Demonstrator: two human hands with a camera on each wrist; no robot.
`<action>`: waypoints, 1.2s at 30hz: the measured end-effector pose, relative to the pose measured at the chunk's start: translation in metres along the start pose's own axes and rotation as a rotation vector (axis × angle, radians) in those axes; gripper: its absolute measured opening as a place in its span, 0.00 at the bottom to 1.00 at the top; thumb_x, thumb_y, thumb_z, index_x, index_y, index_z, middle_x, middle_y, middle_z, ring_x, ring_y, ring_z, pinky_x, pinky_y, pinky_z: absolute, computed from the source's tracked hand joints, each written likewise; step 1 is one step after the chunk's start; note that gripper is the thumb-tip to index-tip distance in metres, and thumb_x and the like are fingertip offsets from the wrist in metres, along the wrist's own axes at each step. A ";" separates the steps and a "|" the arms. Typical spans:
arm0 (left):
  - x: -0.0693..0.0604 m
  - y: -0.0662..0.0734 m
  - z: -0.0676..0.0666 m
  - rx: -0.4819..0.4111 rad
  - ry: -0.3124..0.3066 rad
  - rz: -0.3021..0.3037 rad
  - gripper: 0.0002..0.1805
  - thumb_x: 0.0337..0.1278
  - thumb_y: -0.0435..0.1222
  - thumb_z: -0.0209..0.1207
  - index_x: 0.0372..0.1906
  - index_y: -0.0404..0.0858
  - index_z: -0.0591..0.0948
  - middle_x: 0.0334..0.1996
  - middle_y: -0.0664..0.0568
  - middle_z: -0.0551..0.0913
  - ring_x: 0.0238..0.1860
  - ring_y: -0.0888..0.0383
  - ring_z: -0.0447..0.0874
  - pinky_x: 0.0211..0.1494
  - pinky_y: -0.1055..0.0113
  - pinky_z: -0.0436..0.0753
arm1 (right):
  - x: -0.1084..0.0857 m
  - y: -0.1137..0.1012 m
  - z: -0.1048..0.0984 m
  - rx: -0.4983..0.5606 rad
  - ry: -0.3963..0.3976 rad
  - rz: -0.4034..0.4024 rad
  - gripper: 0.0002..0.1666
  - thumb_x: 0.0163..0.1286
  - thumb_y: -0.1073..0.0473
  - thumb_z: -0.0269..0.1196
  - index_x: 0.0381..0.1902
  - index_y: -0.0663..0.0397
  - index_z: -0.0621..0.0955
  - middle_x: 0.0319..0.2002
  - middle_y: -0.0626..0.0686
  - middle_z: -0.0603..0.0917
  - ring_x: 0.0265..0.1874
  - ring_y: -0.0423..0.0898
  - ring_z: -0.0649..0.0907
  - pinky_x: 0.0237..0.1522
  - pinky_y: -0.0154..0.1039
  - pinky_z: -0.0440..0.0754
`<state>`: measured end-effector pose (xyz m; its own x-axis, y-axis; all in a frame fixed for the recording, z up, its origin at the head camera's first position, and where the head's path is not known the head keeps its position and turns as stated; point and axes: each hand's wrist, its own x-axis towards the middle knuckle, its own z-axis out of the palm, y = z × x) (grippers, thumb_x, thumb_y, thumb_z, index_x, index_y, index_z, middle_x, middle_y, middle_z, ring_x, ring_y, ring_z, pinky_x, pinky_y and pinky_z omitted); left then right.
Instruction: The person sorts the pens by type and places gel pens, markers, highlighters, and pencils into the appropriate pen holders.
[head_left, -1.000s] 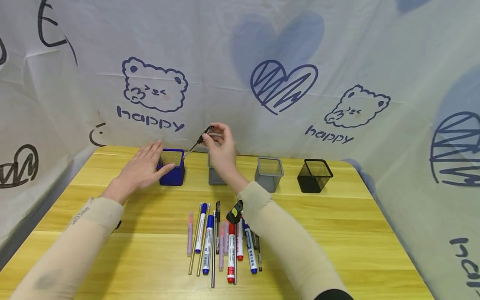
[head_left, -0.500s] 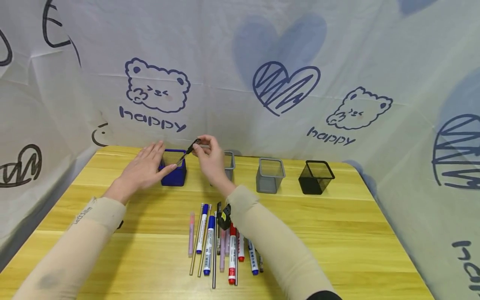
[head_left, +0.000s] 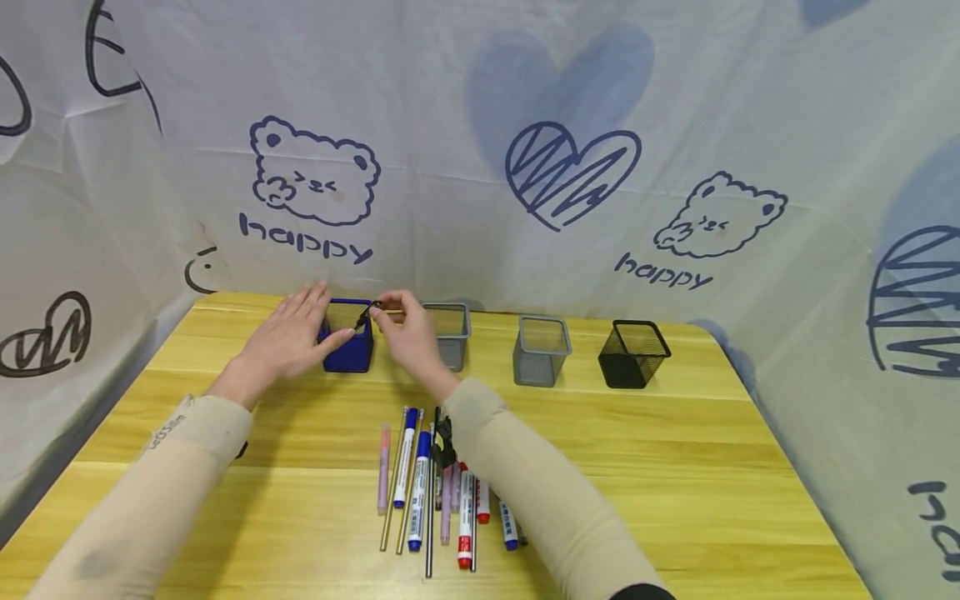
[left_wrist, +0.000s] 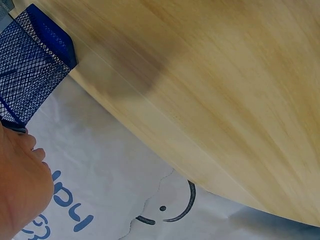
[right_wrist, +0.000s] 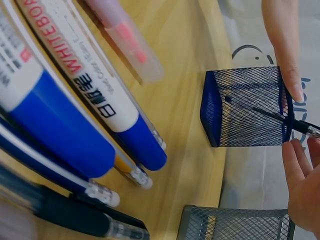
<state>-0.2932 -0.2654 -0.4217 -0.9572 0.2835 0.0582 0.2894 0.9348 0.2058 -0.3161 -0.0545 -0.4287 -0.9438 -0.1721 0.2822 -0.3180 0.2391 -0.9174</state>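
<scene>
My right hand (head_left: pixel 411 337) pinches a black gel pen (head_left: pixel 365 317) by its upper end. In the right wrist view the pen's lower part slants inside a blue mesh pen holder (right_wrist: pixel 245 107), seen through the mesh. My left hand (head_left: pixel 273 346) rests against the holder's left side, its fingers extended and its thumb across the front of the rim. The left wrist view has the blue holder (left_wrist: pixel 37 62) at upper left, with part of the left hand (left_wrist: pixel 25 182) below it; the fingertips there are mostly hidden.
Right of the blue holder stand two grey mesh holders (head_left: pixel 542 358) and a black one (head_left: pixel 632 358). Several whiteboard markers (head_left: pixel 417 492), pencils and pens lie in the middle of the wooden table (head_left: pixel 675 467), partly under the right sleeve. A printed cloth (head_left: pixel 450 125) hangs behind.
My right hand has moved left and down, and the pen has gone from above the blue holder's rim to deeper inside it. The left hand stays by the holder.
</scene>
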 end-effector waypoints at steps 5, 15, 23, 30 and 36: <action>0.001 -0.001 0.000 0.011 0.001 0.003 0.52 0.78 0.65 0.38 0.82 0.26 0.45 0.83 0.31 0.42 0.82 0.32 0.38 0.83 0.39 0.41 | -0.003 0.000 0.002 -0.056 -0.028 0.012 0.11 0.75 0.58 0.67 0.51 0.56 0.84 0.49 0.53 0.90 0.45 0.48 0.89 0.42 0.31 0.87; 0.003 -0.002 0.003 0.015 0.004 0.006 0.53 0.78 0.66 0.38 0.82 0.26 0.45 0.83 0.32 0.42 0.82 0.32 0.39 0.83 0.38 0.42 | -0.008 0.001 0.003 -0.093 -0.083 0.039 0.17 0.77 0.53 0.65 0.57 0.56 0.82 0.53 0.52 0.87 0.50 0.49 0.88 0.47 0.32 0.86; 0.002 -0.003 0.002 0.002 -0.008 -0.001 0.52 0.78 0.66 0.37 0.82 0.26 0.44 0.83 0.32 0.41 0.82 0.33 0.37 0.83 0.39 0.40 | -0.016 -0.006 -0.006 -0.063 -0.110 -0.001 0.23 0.76 0.51 0.66 0.61 0.58 0.80 0.58 0.53 0.84 0.56 0.52 0.85 0.49 0.32 0.86; 0.002 -0.002 0.001 0.007 -0.006 -0.002 0.53 0.78 0.66 0.37 0.82 0.25 0.45 0.83 0.31 0.42 0.82 0.33 0.37 0.83 0.38 0.41 | -0.025 -0.017 -0.019 -0.079 -0.121 -0.091 0.24 0.77 0.51 0.65 0.64 0.58 0.78 0.61 0.53 0.82 0.59 0.54 0.83 0.56 0.38 0.86; 0.002 0.000 0.001 -0.005 -0.014 -0.002 0.53 0.78 0.66 0.37 0.82 0.26 0.44 0.83 0.31 0.41 0.82 0.33 0.36 0.83 0.39 0.39 | -0.033 -0.029 -0.038 -0.060 -0.114 -0.128 0.24 0.77 0.52 0.65 0.66 0.54 0.78 0.62 0.51 0.82 0.60 0.53 0.83 0.57 0.38 0.85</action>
<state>-0.2951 -0.2649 -0.4225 -0.9575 0.2851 0.0439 0.2879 0.9341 0.2112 -0.2786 -0.0194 -0.4006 -0.8799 -0.3113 0.3590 -0.4431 0.2647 -0.8565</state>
